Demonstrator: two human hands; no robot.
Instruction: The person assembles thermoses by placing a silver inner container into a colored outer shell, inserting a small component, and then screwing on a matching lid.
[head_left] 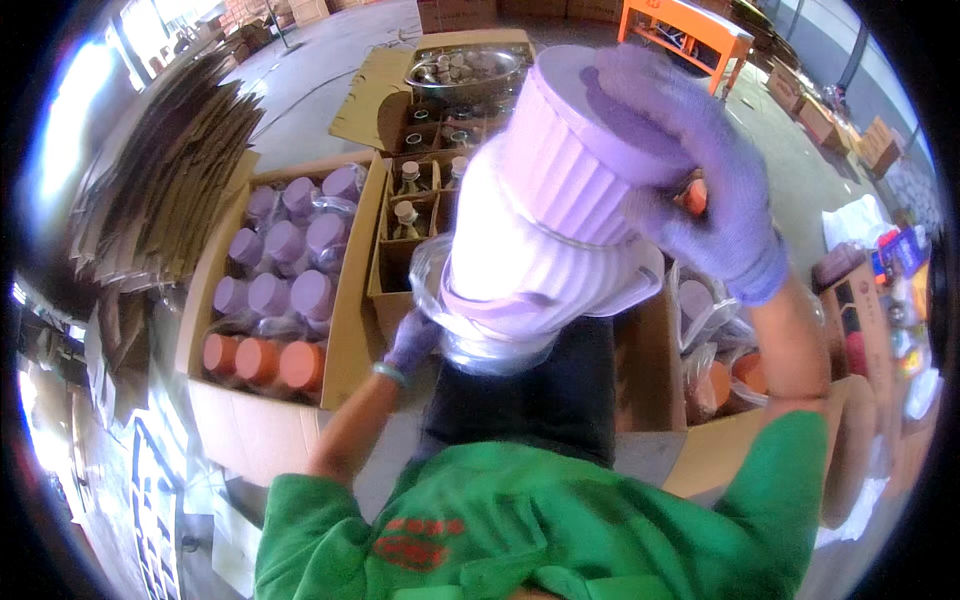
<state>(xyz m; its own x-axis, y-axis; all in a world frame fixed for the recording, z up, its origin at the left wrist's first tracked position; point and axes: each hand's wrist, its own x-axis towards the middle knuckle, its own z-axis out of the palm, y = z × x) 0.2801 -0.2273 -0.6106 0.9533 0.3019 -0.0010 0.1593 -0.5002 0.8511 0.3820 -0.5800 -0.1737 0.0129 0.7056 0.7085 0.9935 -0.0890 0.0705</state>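
Tilted in front of my chest is a large ribbed jar (pixel 570 160), with a wide purple top and a pale body washed out by glare. A clear plastic bag (pixel 495 345) bunches around its lower end. My right hand (pixel 720 205), in a purple knit glove, wraps around the purple top, thumb on its side and fingers over the flat end. Low at the other end, my gloved left hand (pixel 412 342) closes on the edge of the bag. Its fingertips are partly hidden behind the plastic.
On the left, an open carton (pixel 250 410) holds several purple-topped and orange-topped jars. Another carton (pixel 645 385) on the right holds bagged jars. Ahead, a divided box (pixel 390 270) holds glass bottles, with a metal bowl (pixel 465 85) beyond. Flattened cardboard (pixel 170 170) is stacked at left; an orange table (pixel 690 30) stands far back.
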